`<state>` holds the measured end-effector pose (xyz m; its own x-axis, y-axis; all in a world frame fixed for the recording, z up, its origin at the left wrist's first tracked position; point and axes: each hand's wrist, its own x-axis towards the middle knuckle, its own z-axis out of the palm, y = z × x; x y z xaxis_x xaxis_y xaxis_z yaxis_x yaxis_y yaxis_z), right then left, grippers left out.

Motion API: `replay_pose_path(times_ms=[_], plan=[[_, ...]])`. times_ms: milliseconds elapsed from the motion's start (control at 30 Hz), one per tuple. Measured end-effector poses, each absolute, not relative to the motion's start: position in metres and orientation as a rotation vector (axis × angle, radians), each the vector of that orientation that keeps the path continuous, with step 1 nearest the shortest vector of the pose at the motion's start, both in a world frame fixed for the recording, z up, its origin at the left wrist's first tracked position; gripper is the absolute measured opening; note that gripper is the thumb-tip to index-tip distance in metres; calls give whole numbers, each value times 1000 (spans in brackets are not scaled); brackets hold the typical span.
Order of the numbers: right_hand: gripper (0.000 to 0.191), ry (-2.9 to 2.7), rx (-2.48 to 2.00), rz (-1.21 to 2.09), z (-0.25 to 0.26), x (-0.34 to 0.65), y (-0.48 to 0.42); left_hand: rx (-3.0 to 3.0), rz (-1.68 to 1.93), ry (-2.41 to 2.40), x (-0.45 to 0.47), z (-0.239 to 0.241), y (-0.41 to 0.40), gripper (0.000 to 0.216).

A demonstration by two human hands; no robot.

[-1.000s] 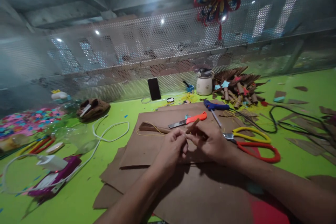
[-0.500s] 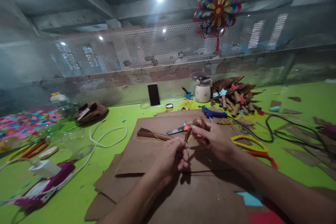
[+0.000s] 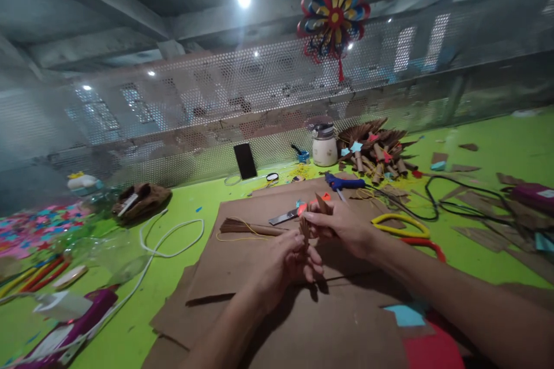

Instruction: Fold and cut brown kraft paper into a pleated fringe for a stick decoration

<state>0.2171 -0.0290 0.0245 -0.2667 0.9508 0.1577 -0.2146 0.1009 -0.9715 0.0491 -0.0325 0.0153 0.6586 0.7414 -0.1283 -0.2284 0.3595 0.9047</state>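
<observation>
My left hand pinches the lower end of a small folded brown paper piece, its lower fingers curled loosely. My right hand grips the same piece from above and the right, and a brown tip sticks up past its fingers. Much of the piece is hidden by the fingers. Just behind the hands lies a cutter knife on a sheet of brown cardboard. Left of it rests a pleated brown paper bundle with yellow string. A blue glue gun lies beyond my right hand.
At the back stand a white jar, a black phone and a pile of brown paper rolls. A white cable curves on the left near a purple power strip. Yellow-handled scissors lie right.
The view has shifted, so the table items sit farther left. My hands have come closer together, and the brown paper piece is turned, with its tip now pointing up.
</observation>
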Motion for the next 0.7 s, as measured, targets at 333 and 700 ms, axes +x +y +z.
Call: replay_pose_path(times_ms=[333,700], plan=[[36,-1230,-895,1397,20,217,-25,1074,672,602,53,10,-33,26],[40,-1527,-1177,1004,8,221,-21,1029,816,658,54,15,-33,19]])
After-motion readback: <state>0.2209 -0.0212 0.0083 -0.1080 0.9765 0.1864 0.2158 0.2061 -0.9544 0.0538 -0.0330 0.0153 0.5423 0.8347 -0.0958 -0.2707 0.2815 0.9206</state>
